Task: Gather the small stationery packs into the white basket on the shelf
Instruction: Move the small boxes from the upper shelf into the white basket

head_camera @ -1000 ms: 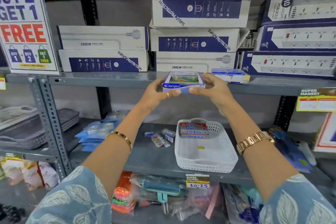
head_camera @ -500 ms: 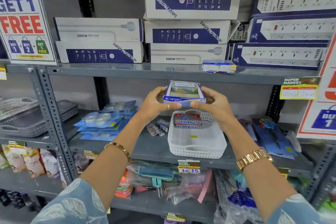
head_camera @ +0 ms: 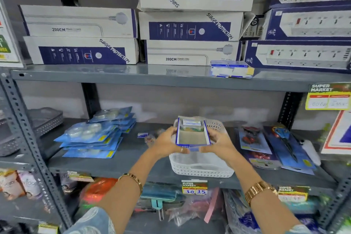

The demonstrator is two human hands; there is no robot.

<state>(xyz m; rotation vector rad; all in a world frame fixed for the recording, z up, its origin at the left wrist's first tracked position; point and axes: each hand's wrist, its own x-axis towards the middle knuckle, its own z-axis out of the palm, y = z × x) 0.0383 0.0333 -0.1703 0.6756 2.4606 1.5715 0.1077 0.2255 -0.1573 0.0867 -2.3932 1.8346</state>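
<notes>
I hold a small blue-edged cardboard tray of stationery packs (head_camera: 192, 135) level between both hands, right above the white basket (head_camera: 201, 169) on the middle shelf. My left hand (head_camera: 167, 143) grips its left side and my right hand (head_camera: 218, 141) grips its right side. The tray hides the back half of the basket, so its contents cannot be seen. A few tiny loose packs (head_camera: 142, 135) lie on the shelf to the left of the basket. Another blue and white pack (head_camera: 231, 69) rests on the upper shelf.
Blue blister packs (head_camera: 95, 135) are stacked left of the basket, and carded scissors (head_camera: 284, 144) lie to its right. Power strip boxes (head_camera: 190, 24) fill the upper shelf. Grey baskets (head_camera: 43, 121) sit at far left. Bagged goods crowd the lower shelf.
Both hands have lowered the tray from upper-shelf height down to just over the white basket. The view has moved closer to the shelves.
</notes>
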